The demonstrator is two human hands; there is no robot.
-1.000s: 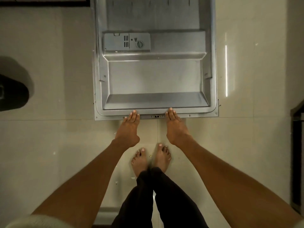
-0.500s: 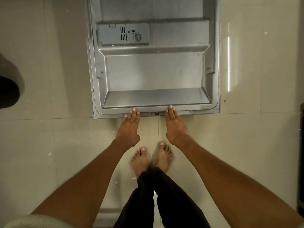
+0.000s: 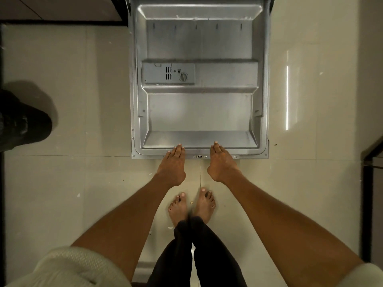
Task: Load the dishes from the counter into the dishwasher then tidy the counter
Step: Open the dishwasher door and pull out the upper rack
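The dishwasher door [image 3: 199, 112] lies folded down flat in front of me, its steel inner face up, with a grey detergent dispenser [image 3: 168, 73] on it. My left hand [image 3: 173, 164] rests on the door's near edge with straight fingers laid over the rim. My right hand [image 3: 222, 162] rests the same way a little to the right, beside the latch [image 3: 199, 156]. Neither hand holds anything. No dishes and no counter are in view, and the dishwasher's racks are out of sight.
My bare feet [image 3: 191, 206] stand on the pale tiled floor [image 3: 83, 183] just behind the door's edge. A dark rounded object [image 3: 22, 125] sits at the left edge. A dark cabinet edge [image 3: 371, 162] runs down the right side.
The view has tilted up, so more of the door's far part shows. Both hands stay on the door's near edge.
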